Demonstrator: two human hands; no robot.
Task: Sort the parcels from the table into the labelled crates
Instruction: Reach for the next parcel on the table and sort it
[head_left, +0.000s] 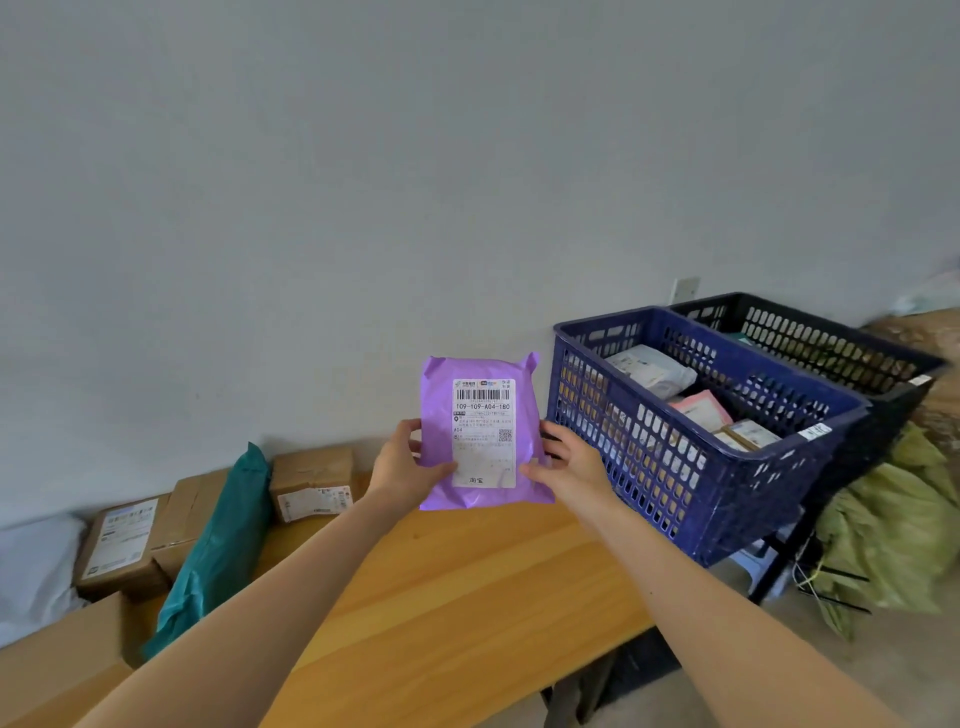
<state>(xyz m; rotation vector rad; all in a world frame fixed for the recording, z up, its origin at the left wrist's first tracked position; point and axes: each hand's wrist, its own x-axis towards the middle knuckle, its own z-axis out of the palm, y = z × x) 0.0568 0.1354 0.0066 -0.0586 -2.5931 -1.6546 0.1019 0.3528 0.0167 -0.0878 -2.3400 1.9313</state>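
A purple parcel (441, 405) with a white shipping label is held upright above the wooden table (467, 587), label facing me. My left hand (402, 467) grips its left edge, thumb on the front. My right hand (569, 467) grips its right edge the same way. To the right stands a blue crate (649, 462) holding several parcels, with a small white label on its near rim. Behind the blue one sits a black crate (831, 348), also labelled. On the table's left lie cardboard box parcels (311, 483) and a green bag parcel (218, 551).
A white bag (31, 566) lies at the far left by the wall. Yellow-green sacks (893, 535) sit on the floor right of the crates. The crates rest on a stand with black legs (774, 566). A grey wall runs behind everything.
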